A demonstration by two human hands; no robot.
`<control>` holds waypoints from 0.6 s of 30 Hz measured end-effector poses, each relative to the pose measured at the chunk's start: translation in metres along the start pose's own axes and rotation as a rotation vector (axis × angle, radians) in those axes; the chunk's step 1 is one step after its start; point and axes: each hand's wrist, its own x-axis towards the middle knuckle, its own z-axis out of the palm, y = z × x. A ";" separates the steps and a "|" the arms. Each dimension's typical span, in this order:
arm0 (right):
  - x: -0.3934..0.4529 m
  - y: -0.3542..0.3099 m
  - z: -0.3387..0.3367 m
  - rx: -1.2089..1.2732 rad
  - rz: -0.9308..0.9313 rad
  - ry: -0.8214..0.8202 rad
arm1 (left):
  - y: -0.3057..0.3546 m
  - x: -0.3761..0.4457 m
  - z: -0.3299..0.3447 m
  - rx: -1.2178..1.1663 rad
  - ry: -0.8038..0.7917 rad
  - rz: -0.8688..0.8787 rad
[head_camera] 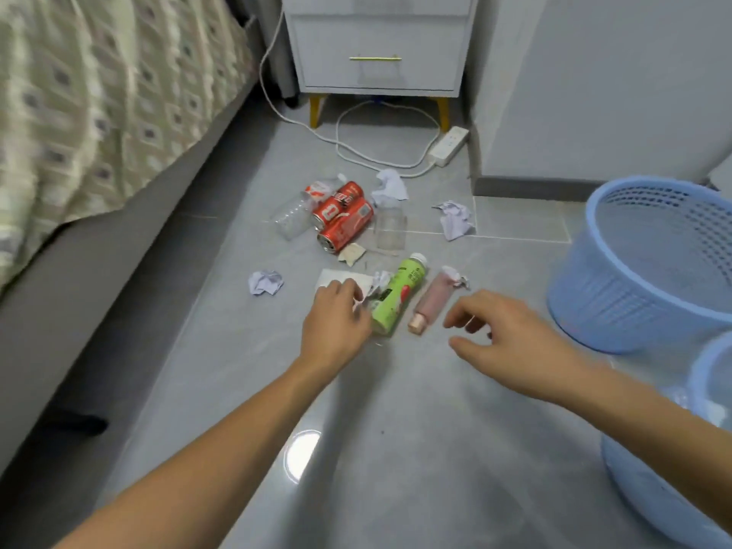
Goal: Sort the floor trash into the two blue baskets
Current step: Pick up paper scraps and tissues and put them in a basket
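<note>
Lying on the grey floor (396, 410): green bottle (400, 297) beside pink bottle (431, 301), left hand (336, 322) touching crumpled paper (374, 289), grip unclear; right hand (499, 342) hovering released; red cans (342, 217) at 12 o'clock; blue baskets (633, 271) at 3 o'clock.

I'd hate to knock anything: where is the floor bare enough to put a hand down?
Bare tile lies near the person, between the forearms, and between the pink bottle and the big blue basket. It's crowded around the red cans and the green bottle.
</note>
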 end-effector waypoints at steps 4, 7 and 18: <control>0.057 -0.001 0.023 -0.121 0.072 -0.080 | -0.072 0.031 0.018 0.187 -0.304 -0.028; 0.108 0.029 0.031 -0.259 0.204 -0.087 | -0.084 0.047 0.029 0.166 -0.442 0.097; 0.190 0.120 0.033 -0.277 0.174 -0.273 | -0.078 0.026 0.036 0.281 -0.394 0.070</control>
